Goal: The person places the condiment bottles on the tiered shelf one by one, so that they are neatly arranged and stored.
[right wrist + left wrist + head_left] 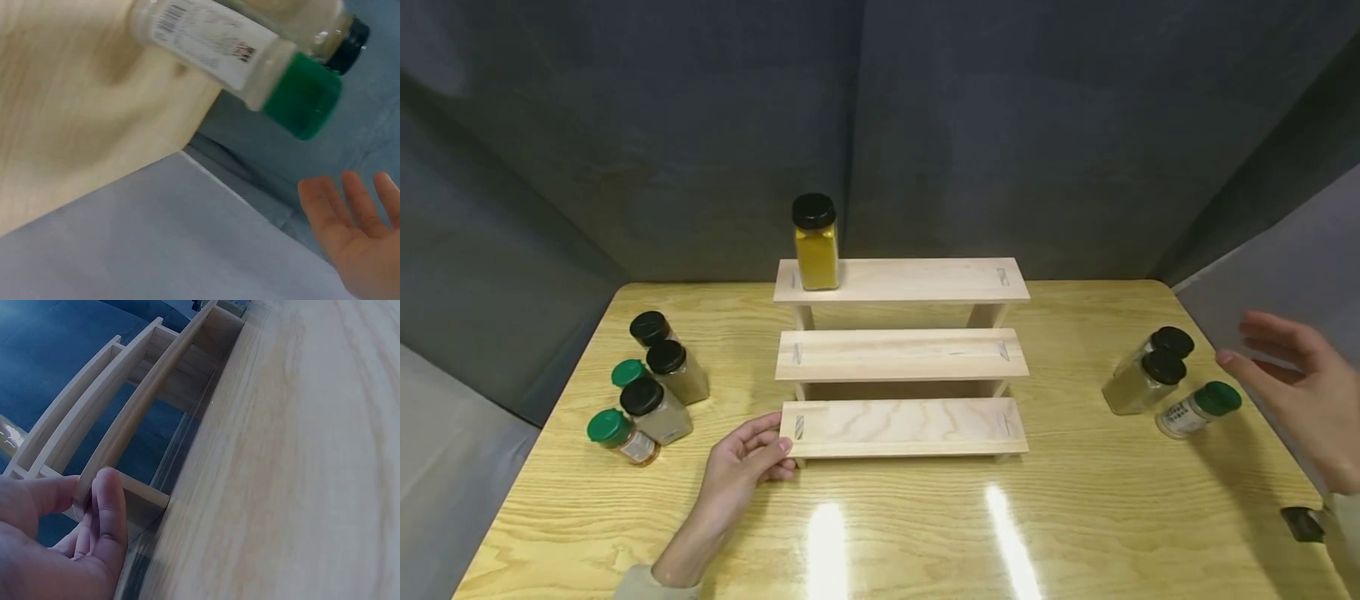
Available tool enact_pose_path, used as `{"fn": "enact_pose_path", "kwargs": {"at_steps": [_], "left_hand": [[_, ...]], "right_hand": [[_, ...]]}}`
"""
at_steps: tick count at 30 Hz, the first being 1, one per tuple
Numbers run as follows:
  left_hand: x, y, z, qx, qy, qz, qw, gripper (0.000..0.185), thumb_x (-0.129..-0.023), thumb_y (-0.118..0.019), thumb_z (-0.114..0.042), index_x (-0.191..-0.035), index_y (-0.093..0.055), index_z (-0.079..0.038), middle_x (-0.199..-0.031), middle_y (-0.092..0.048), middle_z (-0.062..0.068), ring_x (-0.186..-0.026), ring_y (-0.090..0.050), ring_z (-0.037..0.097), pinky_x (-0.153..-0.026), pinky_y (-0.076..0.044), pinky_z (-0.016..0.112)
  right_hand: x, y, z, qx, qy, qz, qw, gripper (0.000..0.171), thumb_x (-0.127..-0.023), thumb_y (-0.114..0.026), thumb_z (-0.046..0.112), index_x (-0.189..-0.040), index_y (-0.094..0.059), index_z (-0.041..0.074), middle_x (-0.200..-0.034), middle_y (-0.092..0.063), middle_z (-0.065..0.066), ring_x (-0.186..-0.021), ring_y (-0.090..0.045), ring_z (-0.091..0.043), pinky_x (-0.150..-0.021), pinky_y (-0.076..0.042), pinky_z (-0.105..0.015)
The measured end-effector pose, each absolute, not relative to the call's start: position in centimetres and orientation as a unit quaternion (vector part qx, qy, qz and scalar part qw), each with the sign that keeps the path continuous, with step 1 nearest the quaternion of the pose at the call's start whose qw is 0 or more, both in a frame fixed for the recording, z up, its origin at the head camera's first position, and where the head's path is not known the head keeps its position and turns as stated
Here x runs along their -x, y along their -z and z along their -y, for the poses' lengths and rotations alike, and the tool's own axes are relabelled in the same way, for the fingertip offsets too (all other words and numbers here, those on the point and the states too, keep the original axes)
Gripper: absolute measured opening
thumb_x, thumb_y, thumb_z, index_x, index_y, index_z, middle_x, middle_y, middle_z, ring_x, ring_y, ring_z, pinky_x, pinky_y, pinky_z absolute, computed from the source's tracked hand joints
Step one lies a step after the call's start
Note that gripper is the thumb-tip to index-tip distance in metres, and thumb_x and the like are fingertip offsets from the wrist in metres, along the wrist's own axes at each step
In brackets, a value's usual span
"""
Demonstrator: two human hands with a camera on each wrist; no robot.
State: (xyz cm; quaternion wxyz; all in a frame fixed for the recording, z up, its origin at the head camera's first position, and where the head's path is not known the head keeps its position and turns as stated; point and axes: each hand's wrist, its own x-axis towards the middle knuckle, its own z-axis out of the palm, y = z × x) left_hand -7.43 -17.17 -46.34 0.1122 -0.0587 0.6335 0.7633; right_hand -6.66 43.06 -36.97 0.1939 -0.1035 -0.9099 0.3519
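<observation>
A three-tier wooden spice rack [901,427] stands mid-table. My left hand [747,458] pinches the left end of its lowest shelf, and in the left wrist view thumb and fingers [109,515] lie on either side of the board's end. Over the table's right side, my right hand [1303,387] has its fingers extended and holds nothing. Nearest to it is a green-capped spice jar [1195,410], its white label [212,40] visible in the right wrist view. Two black-capped jars [1138,385] stand just left of that one. On the top shelf's left end sits a black-capped jar of yellow powder [817,254].
Several spice jars [662,412] with black or green caps cluster on the table's left side. Dark curtains [1000,133] rise behind the wooden table [917,533], and a pale panel [1292,258] borders its right edge.
</observation>
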Motion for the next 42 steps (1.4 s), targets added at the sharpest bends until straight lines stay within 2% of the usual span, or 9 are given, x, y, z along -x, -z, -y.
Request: {"fn": "enact_pose_path", "kwargs": {"at_steps": [7, 14, 20, 22, 28, 31, 35, 39, 42], "left_hand": [[7.5, 46.3, 17.1, 0.06, -0.762, -0.635, 0.112, 0.051, -0.104, -0.066, 0.01, -0.152, -0.049, 0.014, -0.102, -0.067, 0.013, -0.081, -0.073, 0.018, -0.079, -0.068, 0.029], [7.4, 46.4, 17.2, 0.06, -0.76, -0.637, 0.113, 0.051, -0.104, -0.067, 0.008, -0.151, -0.05, 0.013, -0.103, -0.067, 0.013, -0.082, -0.073, 0.019, -0.08, -0.069, 0.031], [7.5, 46.4, 17.2, 0.062, -0.762, -0.635, 0.11, 0.05, -0.104, -0.067, 0.009, -0.151, -0.05, 0.013, -0.102, -0.067, 0.012, -0.081, -0.073, 0.019, -0.079, -0.069, 0.031], [7.5, 46.4, 17.1, 0.063, -0.761, -0.636, 0.11, 0.05, -0.104, -0.067, 0.009, -0.151, -0.05, 0.013, -0.101, -0.067, 0.012, -0.081, -0.073, 0.018, -0.078, -0.069, 0.03], [7.5, 46.3, 17.1, 0.065, -0.76, -0.636, 0.112, 0.051, -0.104, -0.066, 0.01, -0.152, -0.049, 0.013, -0.101, -0.068, 0.012, -0.081, -0.073, 0.018, -0.078, -0.069, 0.03], [7.5, 46.3, 17.1, 0.065, -0.76, -0.637, 0.111, 0.051, -0.104, -0.066, 0.01, -0.152, -0.049, 0.013, -0.101, -0.068, 0.012, -0.081, -0.073, 0.018, -0.078, -0.069, 0.03], [7.5, 46.3, 17.1, 0.065, -0.76, -0.637, 0.11, 0.051, -0.104, -0.066, 0.01, -0.152, -0.05, 0.013, -0.101, -0.068, 0.012, -0.081, -0.074, 0.018, -0.078, -0.069, 0.03], [7.5, 46.4, 17.1, 0.064, -0.762, -0.636, 0.107, 0.05, -0.104, -0.066, 0.01, -0.151, -0.05, 0.014, -0.102, -0.068, 0.013, -0.081, -0.073, 0.018, -0.078, -0.069, 0.03], [7.4, 46.4, 17.0, 0.063, -0.762, -0.636, 0.107, 0.049, -0.104, -0.066, 0.011, -0.15, -0.051, 0.014, -0.102, -0.068, 0.013, -0.081, -0.073, 0.018, -0.078, -0.069, 0.03]], "right_hand": [[6.2, 38.4, -43.9, 0.122, -0.352, 0.91, 0.18, 0.071, -0.11, -0.069, 0.03, -0.172, -0.036, 0.026, -0.173, -0.036, -0.007, -0.14, -0.043, -0.001, -0.093, -0.038, 0.001], [5.9, 39.7, -44.5, 0.127, -0.36, 0.905, 0.187, 0.073, -0.107, -0.074, 0.028, -0.171, -0.038, 0.026, -0.169, -0.042, 0.001, -0.138, -0.043, 0.001, -0.093, -0.036, 0.004], [5.5, 40.8, -44.8, 0.135, -0.346, 0.913, 0.168, 0.077, -0.108, -0.072, 0.031, -0.173, -0.032, 0.023, -0.175, -0.034, -0.008, -0.152, -0.039, -0.011, -0.106, -0.034, -0.003], [5.3, 41.1, -45.0, 0.137, -0.339, 0.917, 0.16, 0.079, -0.108, -0.072, 0.034, -0.174, -0.03, 0.022, -0.175, -0.033, -0.011, -0.153, -0.039, -0.014, -0.104, -0.034, -0.002], [5.0, 42.1, -45.2, 0.139, -0.335, 0.92, 0.148, 0.079, -0.109, -0.07, 0.035, -0.174, -0.029, 0.02, -0.175, -0.031, -0.016, -0.156, -0.036, -0.023, -0.122, -0.033, -0.02], [4.8, 42.4, -45.3, 0.137, -0.34, 0.918, 0.15, 0.077, -0.11, -0.07, 0.035, -0.174, -0.029, 0.023, -0.176, -0.032, -0.012, -0.157, -0.036, -0.019, -0.126, -0.031, -0.026], [4.6, 42.5, -45.2, 0.133, -0.351, 0.916, 0.143, 0.077, -0.109, -0.072, 0.035, -0.174, -0.031, 0.026, -0.175, -0.034, -0.009, -0.152, -0.038, -0.013, -0.121, -0.031, -0.02], [4.7, 42.5, -45.1, 0.136, -0.359, 0.914, 0.131, 0.08, -0.106, -0.075, 0.036, -0.173, -0.033, 0.026, -0.17, -0.04, -0.004, -0.133, -0.043, 0.0, -0.1, -0.036, -0.003], [4.7, 42.5, -45.1, 0.133, -0.36, 0.915, 0.128, 0.08, -0.105, -0.078, 0.035, -0.171, -0.037, 0.021, -0.152, -0.051, 0.005, -0.114, -0.04, 0.012, -0.079, -0.04, 0.002]]}}
